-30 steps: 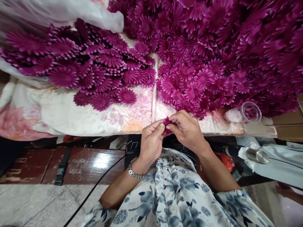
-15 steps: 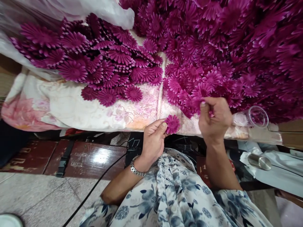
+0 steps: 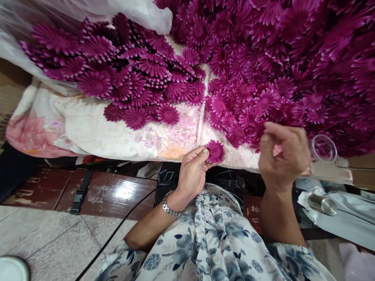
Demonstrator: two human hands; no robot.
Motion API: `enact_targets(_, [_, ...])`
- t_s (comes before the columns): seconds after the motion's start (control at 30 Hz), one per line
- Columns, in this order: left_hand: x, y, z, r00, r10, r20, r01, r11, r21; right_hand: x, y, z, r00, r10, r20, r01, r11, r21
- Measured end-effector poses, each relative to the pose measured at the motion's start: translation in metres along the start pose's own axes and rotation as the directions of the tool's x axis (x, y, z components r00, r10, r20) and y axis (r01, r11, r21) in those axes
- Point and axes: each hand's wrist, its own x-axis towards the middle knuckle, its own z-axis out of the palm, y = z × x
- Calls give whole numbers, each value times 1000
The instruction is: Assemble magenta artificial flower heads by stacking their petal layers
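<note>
My left hand point(image 3: 193, 169) pinches a small magenta flower layer point(image 3: 215, 151) by its edge, between thumb and fingers, over the front edge of the cloth. To its right, my right hand point(image 3: 283, 154) is raised in front of the large flower pile point(image 3: 263, 78). Its thumb and forefinger are closed together, smeared a little by motion, and whatever sits at their tips cannot be made out against the magenta behind. Stacked flower layers point(image 3: 96, 84) lie to the left on the floral cloth point(image 3: 88, 128).
A clear plastic cup point(image 3: 324, 148) lies tipped just right of my right hand. White plastic sheeting point(image 3: 140, 15) covers the back left. Below on the right, a metal cylinder point(image 3: 322, 205) rests on pale cloth. A black cable point(image 3: 117, 230) runs across the floor at left.
My right hand has moved right and slightly down, away from the pile's front edge toward the cup. My left hand still pinches the flower layer, almost unmoved. The view has shifted slightly.
</note>
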Motion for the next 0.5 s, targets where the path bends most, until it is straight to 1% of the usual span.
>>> enact_targets(0.03, [0, 0, 1, 1000, 0, 7, 0, 1000, -1, -1, -8, 2, 996, -25, 89, 19, 997, 76])
enact_targets(0.1, [-2, 0, 3, 1000, 5, 30, -4, 1000, -5, -6, -22, 9, 958, -83, 274, 26, 978, 207])
enact_targets(0.13, [-2, 0, 4, 999, 11, 44, -11, 1000, -5, -9, -26, 14, 937, -94, 336, 11, 971, 240])
enact_targets(0.17, [-3, 0, 4, 998, 19, 55, -19, 1000, -1, -11, -29, 19, 924, -92, 372, -4, 968, 251])
enact_targets(0.27, [-5, -1, 3, 997, 34, 68, -36, 999, 25, -17, -30, 28, 920, -96, 380, 0, 969, 246])
enact_targets(0.4, [-4, -5, 0, 997, 63, 49, -65, 997, 40, -20, -29, 29, 941, -128, 315, 57, 973, 225])
enact_targets(0.5, [-2, -8, -1, 993, 117, 10, -118, 992, 43, -21, -32, 28, 955, -106, 276, 48, 977, 209])
